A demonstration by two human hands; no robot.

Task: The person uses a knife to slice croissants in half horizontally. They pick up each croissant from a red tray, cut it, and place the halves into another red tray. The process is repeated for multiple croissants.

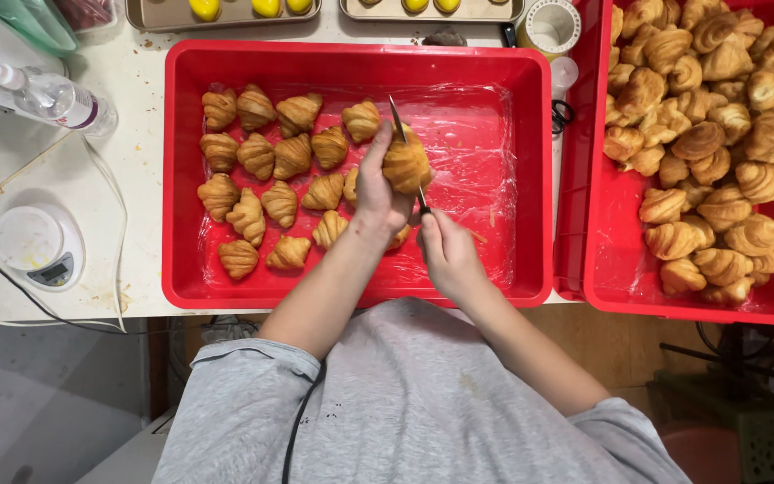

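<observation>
Left hand [378,184] wrapped around a croissant [407,164] above the red tray [530,179]; right hand [448,255] closed on a knife [402,134] cutting into it; more croissants [266,170] lying beside.

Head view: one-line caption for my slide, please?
Left hand holds a croissant over a red crate while the right hand slices it with a knife.

Grey short-sleeved shirt, bare forearms, thin black cable down front.
</observation>
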